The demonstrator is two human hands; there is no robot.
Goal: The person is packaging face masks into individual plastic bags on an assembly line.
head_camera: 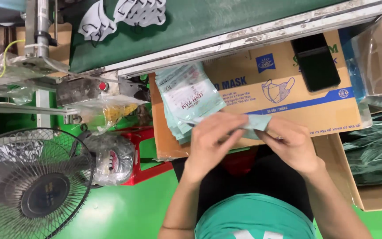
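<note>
Conveyor belt point(208, 22), dark green, runs across the top of the view with a metal rail along its near edge; two pale face masks point(120, 15) lie flat on it at upper left. Cardboard carton point(288, 97), closed and flat-topped, serves as work surface below the rail; a blue mask drawing shows on its top. Electric fan point(32, 186), black wire guard, stands at lower left on the green floor. Open cardboard box point(376, 177) at right edge holds dark green plastic-wrapped bundles, filling it to the rim. Red plastic stool point(149, 152) stands left of the carton, with a clear plastic bag point(109, 157) beside it, contents unclear. Stack of mint-green pouches point(189, 99), fanned, lies on the carton's left part, long axis running from upper left to lower right. Black phone point(315, 62) lies flat on the carton's upper right. Single mint-green pouch point(257, 124), held just above the carton's near edge, long axis roughly left to right, its free end pointing upper right. Left hand point(213, 141), fingers closed on the pouch's left end. Right hand point(292, 144), fingers pinched on its right part.
</note>
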